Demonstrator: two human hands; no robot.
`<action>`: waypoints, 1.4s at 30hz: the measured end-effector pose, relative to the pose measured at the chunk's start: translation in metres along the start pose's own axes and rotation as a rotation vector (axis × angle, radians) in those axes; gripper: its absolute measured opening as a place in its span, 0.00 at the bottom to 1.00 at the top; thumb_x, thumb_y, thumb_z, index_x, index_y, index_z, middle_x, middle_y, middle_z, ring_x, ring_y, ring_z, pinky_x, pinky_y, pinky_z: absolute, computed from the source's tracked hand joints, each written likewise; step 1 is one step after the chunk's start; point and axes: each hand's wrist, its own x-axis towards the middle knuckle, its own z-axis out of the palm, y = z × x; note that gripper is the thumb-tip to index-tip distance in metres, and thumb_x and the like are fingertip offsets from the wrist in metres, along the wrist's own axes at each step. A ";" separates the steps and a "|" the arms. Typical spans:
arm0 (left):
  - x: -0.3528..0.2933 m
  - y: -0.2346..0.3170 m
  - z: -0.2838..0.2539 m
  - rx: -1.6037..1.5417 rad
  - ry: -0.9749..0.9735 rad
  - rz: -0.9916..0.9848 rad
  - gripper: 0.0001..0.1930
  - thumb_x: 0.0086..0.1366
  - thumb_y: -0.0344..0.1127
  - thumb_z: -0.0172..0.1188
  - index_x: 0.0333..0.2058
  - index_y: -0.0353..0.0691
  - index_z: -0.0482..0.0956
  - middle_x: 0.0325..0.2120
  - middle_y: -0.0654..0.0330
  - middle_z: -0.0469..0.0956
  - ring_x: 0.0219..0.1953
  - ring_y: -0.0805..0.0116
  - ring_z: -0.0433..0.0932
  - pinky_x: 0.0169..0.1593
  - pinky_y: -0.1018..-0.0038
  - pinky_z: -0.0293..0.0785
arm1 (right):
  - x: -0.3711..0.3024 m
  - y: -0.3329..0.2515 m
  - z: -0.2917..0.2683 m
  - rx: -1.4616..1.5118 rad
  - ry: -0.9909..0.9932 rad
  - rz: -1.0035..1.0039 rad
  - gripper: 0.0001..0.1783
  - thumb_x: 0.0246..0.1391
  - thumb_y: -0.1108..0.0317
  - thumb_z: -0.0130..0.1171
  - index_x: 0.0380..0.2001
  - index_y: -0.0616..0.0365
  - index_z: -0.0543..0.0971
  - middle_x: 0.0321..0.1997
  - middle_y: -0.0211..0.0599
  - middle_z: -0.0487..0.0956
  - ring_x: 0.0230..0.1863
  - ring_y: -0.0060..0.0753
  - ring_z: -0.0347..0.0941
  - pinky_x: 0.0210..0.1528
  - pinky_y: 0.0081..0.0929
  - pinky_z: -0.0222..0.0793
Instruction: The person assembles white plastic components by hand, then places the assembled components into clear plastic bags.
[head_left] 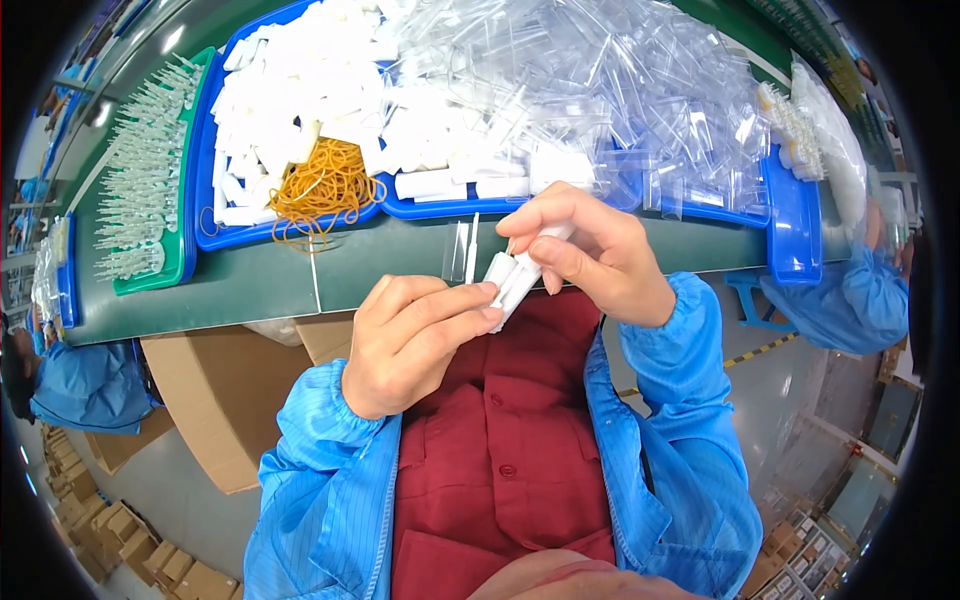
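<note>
Just beyond the table's near edge, both of my hands meet at a small group of white plastic tubes [517,286]. My left hand [408,338] is closed, its fingers gripping the lower end of the tubes. Thumb and fingers of my right hand [597,252] pinch their upper end, held at a tilt. How many tubes there are is partly hidden by the fingers. A clear flat plastic sleeve [456,252] and a thin white stick [473,246] lie on the green table close by.
Blue trays [440,209] ahead hold white tubes, a heap of clear plastic sleeves [560,60] and yellow rubber bands [330,182]. A green tray [184,225] of thin pointed pieces stands left. A cardboard box [215,400] sits below the table. Blue-sleeved people work on both sides.
</note>
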 end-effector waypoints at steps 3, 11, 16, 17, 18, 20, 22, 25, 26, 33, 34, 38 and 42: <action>0.001 0.002 0.002 -0.005 0.013 0.006 0.16 0.47 0.27 0.66 0.39 0.42 0.84 0.42 0.62 0.83 0.33 0.67 0.77 0.33 0.74 0.69 | 0.003 0.010 0.004 -0.029 0.049 -0.095 0.14 0.68 0.68 0.50 0.52 0.62 0.76 0.46 0.35 0.79 0.43 0.23 0.73 0.48 0.23 0.69; 0.002 0.005 -0.001 0.014 -0.036 0.055 0.16 0.47 0.27 0.66 0.38 0.43 0.84 0.41 0.63 0.83 0.33 0.68 0.77 0.33 0.74 0.68 | 0.006 0.012 0.000 -0.292 0.030 -0.252 0.13 0.68 0.68 0.49 0.49 0.60 0.78 0.42 0.36 0.78 0.44 0.27 0.74 0.48 0.24 0.68; 0.003 0.004 0.001 0.041 -0.034 0.067 0.16 0.46 0.27 0.66 0.38 0.43 0.84 0.40 0.64 0.83 0.34 0.68 0.77 0.34 0.75 0.69 | 0.006 0.015 0.002 -0.286 0.035 -0.283 0.12 0.67 0.71 0.47 0.48 0.61 0.78 0.35 0.31 0.78 0.43 0.29 0.73 0.69 0.40 0.53; 0.004 0.002 0.002 0.056 -0.024 0.071 0.16 0.46 0.27 0.66 0.38 0.43 0.84 0.40 0.64 0.83 0.34 0.68 0.77 0.34 0.74 0.69 | 0.006 0.015 0.007 -0.318 -0.023 -0.306 0.12 0.67 0.72 0.47 0.48 0.61 0.78 0.36 0.31 0.78 0.44 0.29 0.73 0.70 0.41 0.52; 0.004 0.002 0.003 0.070 -0.016 0.074 0.16 0.46 0.27 0.67 0.38 0.43 0.84 0.40 0.64 0.83 0.34 0.68 0.77 0.34 0.74 0.69 | 0.004 0.015 0.012 -0.347 -0.082 -0.329 0.12 0.67 0.72 0.47 0.48 0.61 0.77 0.37 0.32 0.79 0.45 0.28 0.73 0.70 0.41 0.52; 0.002 0.003 0.004 0.056 -0.016 0.079 0.16 0.46 0.27 0.67 0.38 0.42 0.84 0.39 0.64 0.83 0.35 0.68 0.77 0.35 0.74 0.69 | 0.002 0.011 0.013 -0.396 -0.105 -0.314 0.12 0.67 0.71 0.47 0.48 0.60 0.77 0.39 0.33 0.80 0.46 0.30 0.75 0.70 0.42 0.51; 0.001 0.004 0.003 0.078 -0.005 0.060 0.16 0.46 0.27 0.67 0.39 0.42 0.84 0.39 0.64 0.83 0.35 0.68 0.77 0.35 0.73 0.70 | 0.002 0.011 0.014 -0.168 -0.002 -0.249 0.12 0.66 0.70 0.50 0.49 0.60 0.77 0.42 0.34 0.81 0.47 0.31 0.76 0.69 0.44 0.53; 0.000 0.004 0.000 0.086 -0.003 0.076 0.17 0.46 0.26 0.67 0.38 0.41 0.84 0.40 0.62 0.82 0.35 0.66 0.77 0.35 0.73 0.71 | 0.003 0.016 0.007 -0.121 0.126 -0.250 0.11 0.63 0.71 0.55 0.47 0.60 0.78 0.42 0.34 0.82 0.46 0.32 0.76 0.67 0.46 0.55; 0.000 0.004 0.001 0.088 -0.003 0.077 0.17 0.46 0.26 0.67 0.38 0.41 0.84 0.40 0.62 0.82 0.35 0.66 0.77 0.35 0.73 0.71 | 0.004 0.016 0.002 -0.120 0.125 -0.253 0.11 0.63 0.71 0.55 0.47 0.60 0.78 0.42 0.34 0.82 0.46 0.32 0.76 0.67 0.46 0.55; -0.010 -0.006 0.012 -0.037 0.172 0.064 0.21 0.46 0.24 0.72 0.41 0.39 0.80 0.42 0.55 0.80 0.36 0.61 0.79 0.37 0.70 0.75 | 0.000 0.025 0.010 -0.200 0.141 -0.437 0.08 0.51 0.75 0.68 0.35 0.54 0.83 0.39 0.31 0.85 0.40 0.29 0.79 0.65 0.44 0.60; -0.010 -0.006 0.011 -0.063 0.180 0.071 0.22 0.47 0.23 0.72 0.42 0.40 0.79 0.41 0.55 0.80 0.36 0.61 0.80 0.38 0.69 0.75 | 0.000 0.024 0.013 -0.197 0.123 -0.446 0.08 0.51 0.75 0.68 0.35 0.54 0.83 0.39 0.31 0.85 0.40 0.29 0.79 0.65 0.44 0.60; -0.001 -0.011 0.004 -0.105 0.200 0.040 0.20 0.51 0.25 0.71 0.44 0.39 0.78 0.41 0.54 0.80 0.38 0.59 0.81 0.39 0.69 0.76 | 0.005 0.020 0.026 -0.171 0.186 -0.481 0.08 0.52 0.75 0.67 0.36 0.54 0.80 0.39 0.31 0.84 0.41 0.30 0.79 0.64 0.44 0.60; -0.018 -0.018 -0.005 -0.099 0.237 0.000 0.19 0.50 0.26 0.72 0.42 0.38 0.79 0.36 0.54 0.81 0.37 0.58 0.82 0.37 0.68 0.76 | 0.033 0.005 0.028 -0.281 0.089 -0.534 0.11 0.54 0.73 0.66 0.42 0.55 0.81 0.40 0.32 0.83 0.42 0.33 0.77 0.58 0.39 0.64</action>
